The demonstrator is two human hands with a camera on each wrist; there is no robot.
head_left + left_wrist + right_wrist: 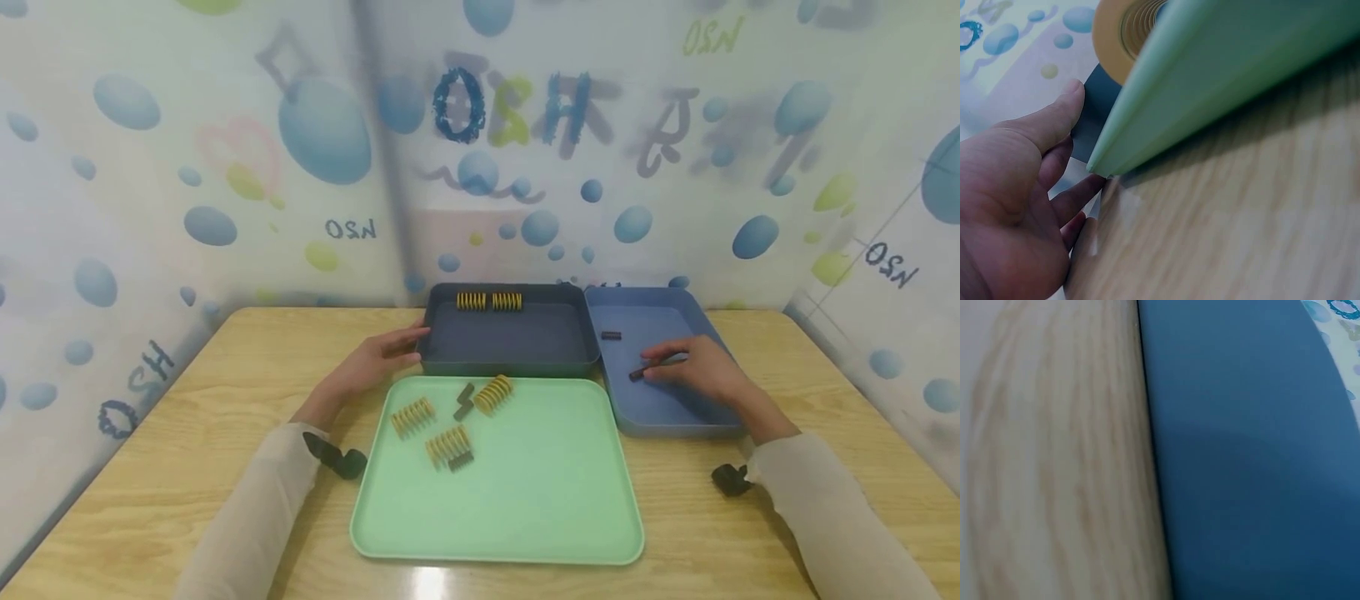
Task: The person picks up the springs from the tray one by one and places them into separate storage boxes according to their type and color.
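My right hand [701, 367] reaches into the blue tray [637, 412] and pinches a small dark spring [637, 374] low over its floor. A second small dark spring [611, 335] lies near that tray's left wall. With fingers extended, my left hand [375, 358] touches the left side of the dark grey tray [525, 337]. Two yellow springs [471, 302] sit side by side along that tray's back wall. In the right wrist view the blue tray's outer wall [1247, 450] fills much of the picture, and the hand is out of sight.
A light green tray [547, 500] lies in front of both others. It carries three yellow springs [448, 447] and several small dark springs [461, 461] on its left half. Behind the wooden table [187, 467] hangs a patterned curtain [480, 175].
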